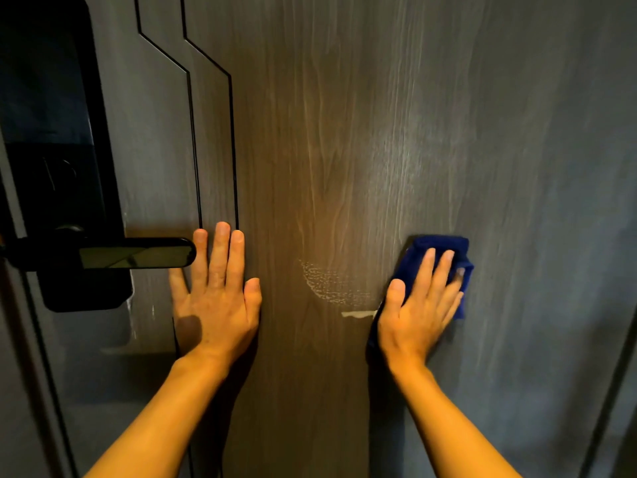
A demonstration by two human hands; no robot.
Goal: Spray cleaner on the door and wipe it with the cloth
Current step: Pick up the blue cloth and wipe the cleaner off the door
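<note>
A: Where is the cloth (pixel 444 263) now, and how is it held?

B: It is under the right hand (pixel 418 305), flat against the door (pixel 344 150), to the right of the middle; the fingers (pixel 436 274) lie stretched out and a little spread on top of it, not curled around it; I think this is so the palm can push the cloth evenly on the surface, because a door stands upright and the cloth would drop without pressure.

A: And the left hand (pixel 215 291)?

B: It holds nothing; it is open and flat on the door, fingers together and pointing up, just beside the end of the handle (pixel 138 253); probably it steadies the door so it does not swing when the other hand pushes.

A: Is there cleaner on the door?

B: Yes; between the two hands there is a pale patch of foam (pixel 331 281), and below it a short white streak (pixel 358 314) that reaches the cloth's edge; the cloth is beside the foam, not on it.

A: So the wiping is not finished?

B: I judge it is in progress; the foam is not yet wiped; the spray bottle is not in view.

A: Any risk?

B: The lock (pixel 55 150) looks electronic; better to keep the wetness away from it.
</note>
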